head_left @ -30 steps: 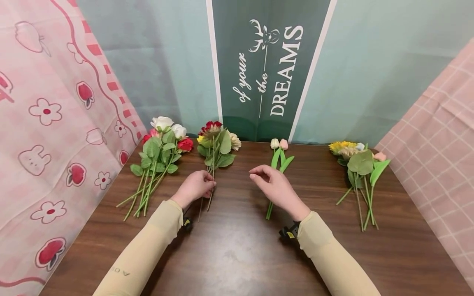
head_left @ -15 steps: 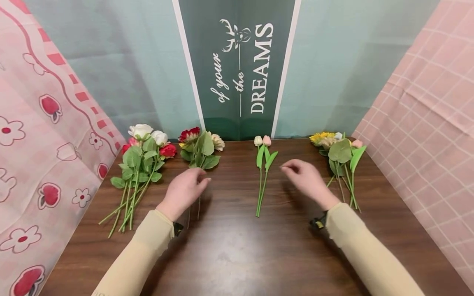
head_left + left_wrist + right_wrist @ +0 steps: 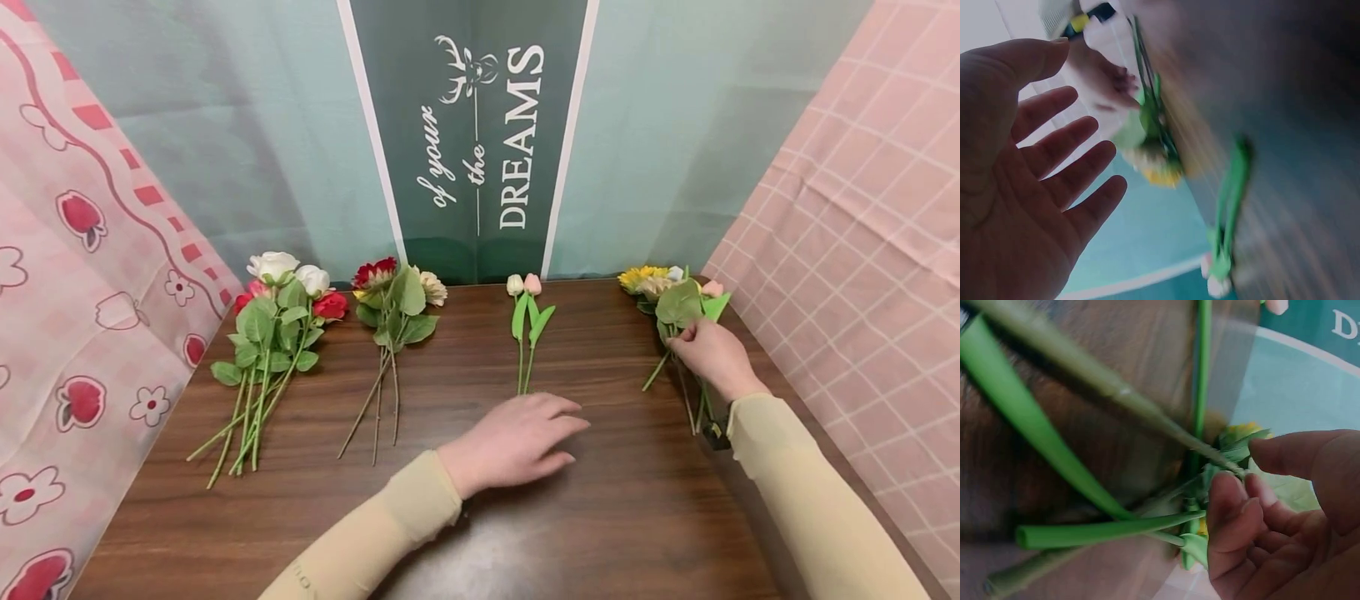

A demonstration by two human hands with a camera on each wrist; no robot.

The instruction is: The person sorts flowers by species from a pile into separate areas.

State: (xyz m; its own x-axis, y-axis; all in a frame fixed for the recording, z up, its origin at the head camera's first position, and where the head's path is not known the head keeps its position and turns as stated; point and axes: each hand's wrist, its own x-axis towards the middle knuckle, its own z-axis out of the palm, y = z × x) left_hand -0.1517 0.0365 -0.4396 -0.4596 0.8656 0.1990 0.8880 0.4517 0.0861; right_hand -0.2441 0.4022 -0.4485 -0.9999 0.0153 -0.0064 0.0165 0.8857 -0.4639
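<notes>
Four flower bunches lie in a row on the brown table (image 3: 600, 517). From left they are white and red roses (image 3: 281, 321), a red and cream bunch (image 3: 393, 304), two tulips (image 3: 525, 312) and a sunflower bunch (image 3: 671, 300). My left hand (image 3: 540, 425) lies flat with straight fingers just below the tulip stems' lower ends, holding nothing. Its palm (image 3: 1016, 187) shows spread in the blurred left wrist view. My right hand (image 3: 697, 346) is on the sunflower bunch's stems. Its fingertips (image 3: 1229, 487) and thumb pinch a thin stem (image 3: 1147, 409) there.
A green "DREAMS" banner (image 3: 480, 142) hangs behind the table. Pink patterned cloth (image 3: 82, 250) walls the left side and pink checked cloth (image 3: 862, 208) the right. The table's front half is bare wood.
My left hand let go of the red and cream bunch and moved right to below the tulips. My right hand went right and took hold of the sunflower bunch's stems.
</notes>
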